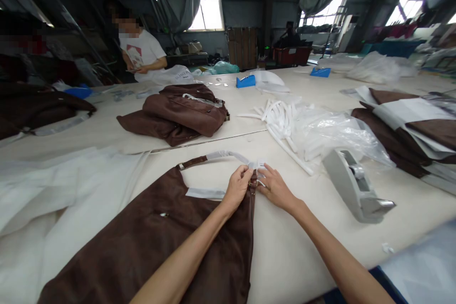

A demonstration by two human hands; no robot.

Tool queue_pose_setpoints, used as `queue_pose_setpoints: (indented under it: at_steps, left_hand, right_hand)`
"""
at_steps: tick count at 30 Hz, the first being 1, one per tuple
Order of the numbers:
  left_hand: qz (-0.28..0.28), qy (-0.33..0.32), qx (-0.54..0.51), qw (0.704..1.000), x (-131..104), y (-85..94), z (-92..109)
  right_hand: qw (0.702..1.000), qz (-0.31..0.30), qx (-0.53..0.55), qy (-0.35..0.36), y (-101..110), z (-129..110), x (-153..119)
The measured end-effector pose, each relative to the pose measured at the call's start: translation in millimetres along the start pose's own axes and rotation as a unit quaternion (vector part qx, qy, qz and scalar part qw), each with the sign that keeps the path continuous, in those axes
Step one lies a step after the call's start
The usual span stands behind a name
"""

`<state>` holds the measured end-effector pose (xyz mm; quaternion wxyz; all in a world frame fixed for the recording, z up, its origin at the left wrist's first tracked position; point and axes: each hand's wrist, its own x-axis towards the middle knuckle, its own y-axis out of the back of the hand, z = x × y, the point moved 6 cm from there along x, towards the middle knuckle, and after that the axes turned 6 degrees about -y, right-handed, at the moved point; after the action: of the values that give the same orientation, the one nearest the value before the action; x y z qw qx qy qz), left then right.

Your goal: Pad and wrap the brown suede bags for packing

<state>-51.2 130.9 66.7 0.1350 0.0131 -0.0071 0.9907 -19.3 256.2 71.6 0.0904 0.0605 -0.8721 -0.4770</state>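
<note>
A dark brown bag [142, 228] lies on the pale table [285, 256], its strap [195, 162] arching at the far side, partly covered in white wrapping [226, 154]. My left hand [239, 185] is closed on the strap end near the bag's right upper corner, where metal hardware shows. Beside it, my right hand [272, 184] touches the same strap end with fingers spread and bent; a small white piece [261, 163] shows at the fingertips. Whether my right hand grips anything is hard to make out. A white strip [204, 193] lies across the bag's opening.
A grey tape dispenser [351, 185] stands at the right. Beyond are white tubes [281, 121], clear plastic [331, 130], another brown bag [178, 111], stacked brown bags [402, 128] and blue dispensers [245, 81]. White sheets [71, 190] lie left. A person [140, 50] stands across the table.
</note>
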Motion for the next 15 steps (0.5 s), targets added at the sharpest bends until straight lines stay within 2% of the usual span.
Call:
queue_pose_setpoints:
  at_steps: [4,8,11,15]
  left_hand:
    - [-0.01,0.02,-0.001,1.0,-5.3,-0.9,-2.8]
    - [-0.038,0.037,-0.003,0.999,-6.5,-6.5,-6.4]
    - [-0.054,0.042,0.004,0.998,-4.9,-6.0,-11.0]
    - [-0.097,0.006,0.021,0.995,-4.3,-7.9,-13.5]
  right_hand:
    - [0.996,-0.016,-0.076,-0.046,-5.2,-14.3,-46.5]
    - [0.996,-0.053,-0.061,-0.025,-16.2,-38.1,-93.0]
    - [0.996,-0.052,-0.008,-0.068,-14.2,-36.9,-103.7]
    - [0.99,-0.027,0.088,-0.103,0.0,-18.1,-98.6]
